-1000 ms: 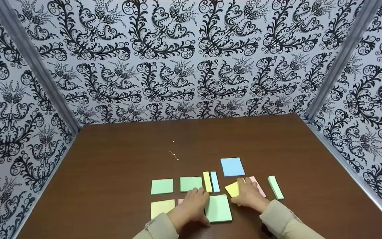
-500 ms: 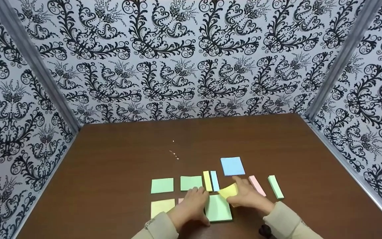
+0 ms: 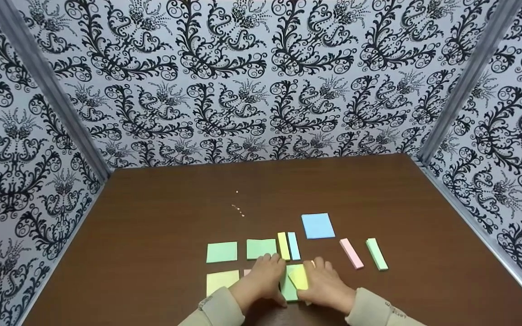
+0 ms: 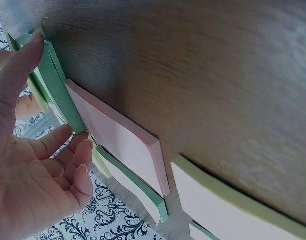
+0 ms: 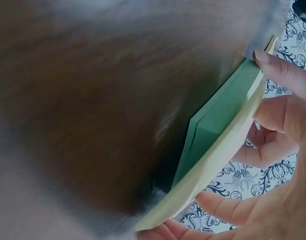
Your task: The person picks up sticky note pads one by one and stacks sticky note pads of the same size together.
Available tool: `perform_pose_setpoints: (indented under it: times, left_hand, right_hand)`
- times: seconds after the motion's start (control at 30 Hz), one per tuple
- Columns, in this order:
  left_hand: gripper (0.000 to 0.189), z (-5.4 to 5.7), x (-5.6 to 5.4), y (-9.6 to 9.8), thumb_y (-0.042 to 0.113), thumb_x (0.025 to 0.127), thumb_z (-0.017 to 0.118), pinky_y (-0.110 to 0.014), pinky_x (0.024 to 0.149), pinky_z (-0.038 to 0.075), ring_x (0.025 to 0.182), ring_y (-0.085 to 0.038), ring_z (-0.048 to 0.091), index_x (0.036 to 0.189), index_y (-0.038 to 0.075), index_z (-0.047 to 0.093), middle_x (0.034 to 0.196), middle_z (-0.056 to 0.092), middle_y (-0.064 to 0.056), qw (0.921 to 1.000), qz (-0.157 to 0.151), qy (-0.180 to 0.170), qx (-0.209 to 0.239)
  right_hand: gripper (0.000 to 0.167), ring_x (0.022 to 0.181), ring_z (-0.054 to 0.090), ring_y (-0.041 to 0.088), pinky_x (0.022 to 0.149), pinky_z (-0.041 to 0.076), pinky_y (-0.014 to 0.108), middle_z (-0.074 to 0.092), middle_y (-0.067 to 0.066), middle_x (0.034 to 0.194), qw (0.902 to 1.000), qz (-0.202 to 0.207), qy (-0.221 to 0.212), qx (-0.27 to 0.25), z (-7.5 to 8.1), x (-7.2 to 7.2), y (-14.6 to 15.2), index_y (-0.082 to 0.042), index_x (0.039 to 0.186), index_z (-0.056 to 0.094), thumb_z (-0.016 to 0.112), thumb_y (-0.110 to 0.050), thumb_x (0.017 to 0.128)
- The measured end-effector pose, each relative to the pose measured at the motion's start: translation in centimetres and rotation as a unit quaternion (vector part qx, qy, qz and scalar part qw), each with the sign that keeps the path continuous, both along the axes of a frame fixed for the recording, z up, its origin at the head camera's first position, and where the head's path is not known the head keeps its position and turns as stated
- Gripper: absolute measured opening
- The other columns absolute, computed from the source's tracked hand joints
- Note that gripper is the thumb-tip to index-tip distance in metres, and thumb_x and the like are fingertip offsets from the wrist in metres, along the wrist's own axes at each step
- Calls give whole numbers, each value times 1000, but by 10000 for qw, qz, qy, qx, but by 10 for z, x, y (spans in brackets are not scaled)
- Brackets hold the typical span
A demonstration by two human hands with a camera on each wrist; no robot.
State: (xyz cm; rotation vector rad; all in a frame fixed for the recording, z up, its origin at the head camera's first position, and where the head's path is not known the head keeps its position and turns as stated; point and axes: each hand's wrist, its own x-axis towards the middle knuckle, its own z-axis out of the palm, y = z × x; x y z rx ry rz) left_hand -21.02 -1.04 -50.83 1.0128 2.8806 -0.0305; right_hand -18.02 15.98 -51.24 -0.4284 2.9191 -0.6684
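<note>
In the head view my left hand (image 3: 264, 278) grips the left side of a green sticky note pad (image 3: 288, 290), its thumb at the near edge and its fingers toward the far edge. My right hand (image 3: 326, 283) holds a yellow sticky note pad (image 3: 298, 277) over that green pad, covering its right part. Seen from the right wrist, the yellow pad (image 5: 213, 165) is tilted and slightly bent between thumb and fingers, close above the green pad (image 5: 220, 112); whether they touch I cannot tell. A pink pad (image 4: 115, 132) lies beside the left hand, mostly hidden in the head view.
Two smaller green pads (image 3: 222, 252) and a pale yellow pad (image 3: 221, 281) lie left. Behind the hands are a yellow strip pad (image 3: 283, 246), a blue strip pad (image 3: 293, 246) and a blue square pad (image 3: 318, 226). Pink (image 3: 351, 253) and green strip pads (image 3: 376, 254) lie right.
My right hand has carried the yellow pad leftward and nearer, from beside the pink strip pad to above the green pad. My left hand has stayed in place.
</note>
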Motion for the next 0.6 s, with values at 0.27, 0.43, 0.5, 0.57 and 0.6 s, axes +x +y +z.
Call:
perform_pose_setpoints:
  times: [0.27, 0.43, 0.5, 0.57, 0.6]
  left_hand:
    - [73, -1, 0, 2, 57, 51, 80, -28, 67, 37, 72, -14, 38, 98, 9, 53, 84, 44, 1, 10000, 14, -60, -23]
    - [73, -4, 0, 2, 59, 50, 80, -29, 69, 39, 73, -15, 40, 98, 10, 53, 84, 44, 1, 10000, 39, -25, 8]
    - [73, -4, 0, 1, 60, 51, 79, -29, 69, 39, 73, -14, 40, 97, 10, 53, 84, 44, 1, 10000, 17, 1, -1]
    - [72, -3, -1, 0, 60, 51, 78, -28, 69, 38, 73, -14, 40, 97, 10, 52, 84, 44, 1, 10000, -6, -2, 0]
    - [72, -2, -2, 0, 60, 52, 78, -28, 69, 38, 73, -14, 40, 97, 10, 52, 84, 44, 1, 10000, -6, 0, -13]
  right_hand:
    - [65, 78, 46, 33, 64, 43, 48, 44, 21, 96, 9991, -311, -54, 275, 1, -3, -9, 10, 108, 52, 70, -40, 70]
    - [73, 77, 50, 34, 67, 45, 49, 45, 22, 92, 9981, -435, -189, 394, 0, -6, -14, 14, 108, 51, 69, -47, 73]
    - [74, 77, 52, 36, 67, 46, 49, 45, 22, 94, 9976, -316, -225, 567, 3, -8, -13, 15, 109, 52, 67, -50, 75]
    - [73, 86, 54, 40, 73, 46, 50, 47, 25, 104, 9967, 38, -253, 773, 9, -12, -7, 13, 111, 53, 68, -49, 75]
    - [72, 93, 54, 41, 77, 46, 50, 48, 26, 110, 9951, 335, -212, 906, 13, -14, -3, 11, 113, 53, 70, -47, 73]
